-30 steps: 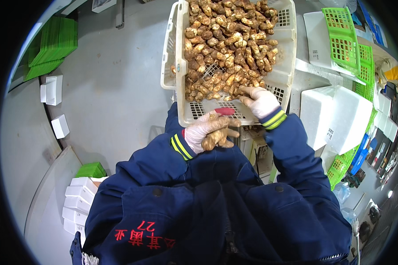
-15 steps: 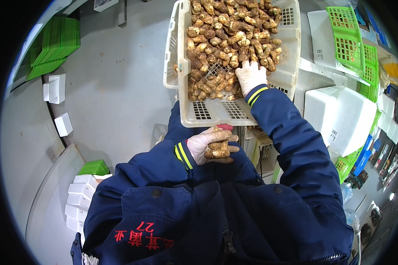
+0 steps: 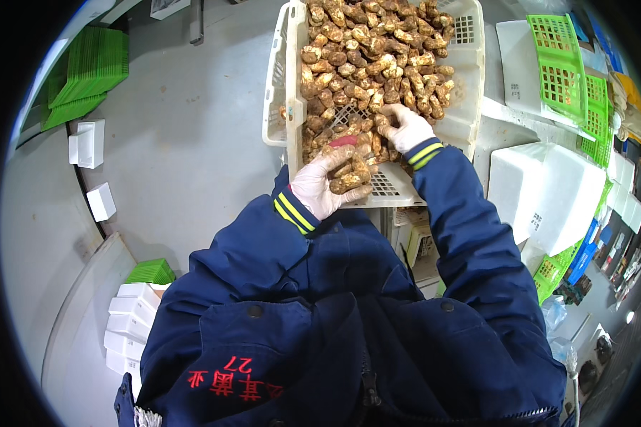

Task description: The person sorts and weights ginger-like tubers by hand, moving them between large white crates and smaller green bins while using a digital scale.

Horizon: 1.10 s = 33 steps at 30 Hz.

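Observation:
A pale plastic crate point(image 3: 452, 89) with slotted walls holds a heap of brown-and-cream mushrooms point(image 3: 367, 53). My gloved left hand point(image 3: 319, 186) is over the crate's near left part, its fingers curled round several mushrooms point(image 3: 349, 176) in the palm. Something red point(image 3: 343, 141) covers the tip of one of its digits. Inside the crate, just right of it, my gloved right hand point(image 3: 411, 132) pinches a mushroom point(image 3: 384, 122) between thumb and fingers. The grip is partly hidden by the fingers.
White foam boxes point(image 3: 552, 188) and green plastic baskets point(image 3: 559, 78) line the right side. Green baskets point(image 3: 92, 64) are stacked at the far left, with small white boxes point(image 3: 101, 201) below. More white boxes point(image 3: 129, 324) stand at the lower left.
My left hand has moved forward from the crate's near edge to over its mushrooms, still holding several. My right hand has drawn slightly nearer and now pinches a mushroom.

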Available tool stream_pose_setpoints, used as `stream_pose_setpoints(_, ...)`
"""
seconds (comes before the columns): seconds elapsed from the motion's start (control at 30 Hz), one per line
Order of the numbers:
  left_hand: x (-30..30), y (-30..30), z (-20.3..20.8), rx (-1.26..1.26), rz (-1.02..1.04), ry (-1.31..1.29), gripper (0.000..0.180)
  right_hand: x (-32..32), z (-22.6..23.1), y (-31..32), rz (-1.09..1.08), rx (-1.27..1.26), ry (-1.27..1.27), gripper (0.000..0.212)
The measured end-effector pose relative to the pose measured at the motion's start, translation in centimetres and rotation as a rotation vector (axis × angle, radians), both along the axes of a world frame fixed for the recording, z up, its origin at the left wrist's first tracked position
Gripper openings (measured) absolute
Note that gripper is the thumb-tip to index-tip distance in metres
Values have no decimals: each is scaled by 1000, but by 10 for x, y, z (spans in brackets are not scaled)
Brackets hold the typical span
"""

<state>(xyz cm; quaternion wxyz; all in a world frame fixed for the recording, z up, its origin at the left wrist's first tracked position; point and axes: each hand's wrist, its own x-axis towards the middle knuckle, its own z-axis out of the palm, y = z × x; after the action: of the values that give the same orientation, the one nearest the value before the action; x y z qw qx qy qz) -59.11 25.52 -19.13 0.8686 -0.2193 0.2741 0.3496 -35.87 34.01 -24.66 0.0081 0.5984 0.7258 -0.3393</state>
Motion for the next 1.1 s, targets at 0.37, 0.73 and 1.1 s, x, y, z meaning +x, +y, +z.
stream_pose_setpoints(0.37,19,8,-13,32,-2,129,36,-5,58,-31,-621,-715,1198,51)
stream_pose_setpoints(0.73,17,12,-12,102,-34,19,32,-24,51,-13,-497,-228,290,47)
stream_pose_setpoints(1.1,18,9,-22,134,89,-12,31,-11,-10,0,-855,-753,835,21)
